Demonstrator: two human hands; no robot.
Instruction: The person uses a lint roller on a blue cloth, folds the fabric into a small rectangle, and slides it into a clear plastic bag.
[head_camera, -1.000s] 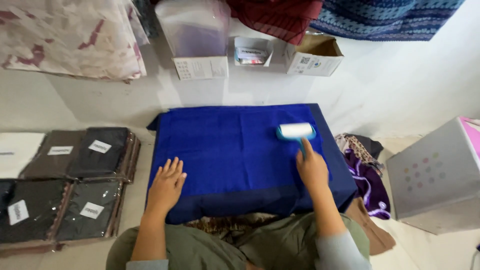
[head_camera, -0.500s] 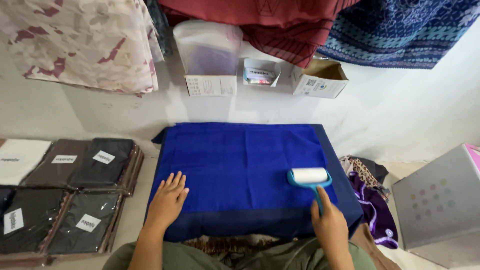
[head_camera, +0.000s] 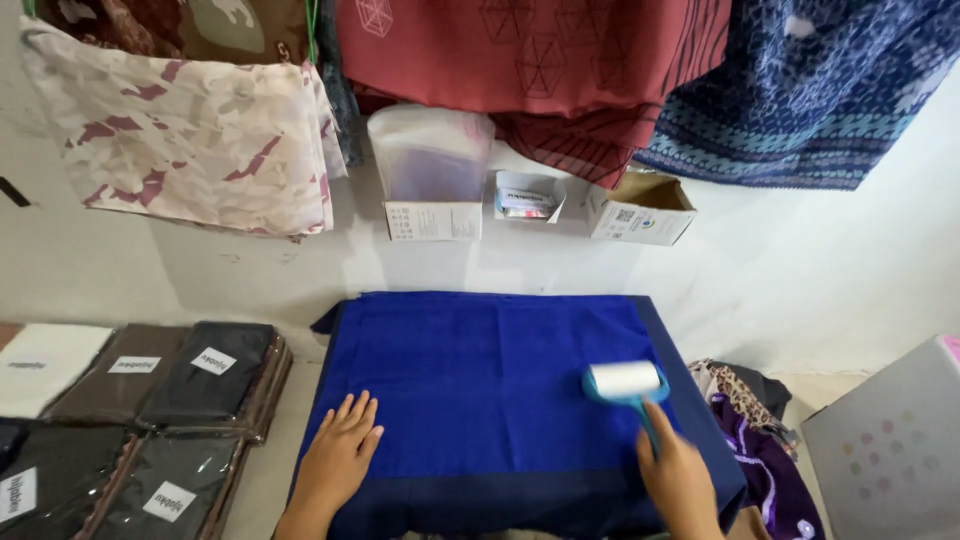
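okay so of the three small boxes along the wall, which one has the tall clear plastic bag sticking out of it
The leftmost white box. A tall clear plastic bag rises from it, while the small middle box and the open cardboard box on the right stay low, with nothing standing above their rims.

Hanging fabrics: camouflage-print cloth (head_camera: 180, 140), red cloth (head_camera: 540, 55), blue patterned cloth (head_camera: 810, 90). Three small cartons (head_camera: 433, 218) stand below. Bagged dark garments (head_camera: 170, 400), probably folded, lie left.

One blue cloth (head_camera: 480, 400), one lint roller (head_camera: 625, 382), three cardboard boxes (head_camera: 433, 218) against the wall, two hands (head_camera: 340, 460).
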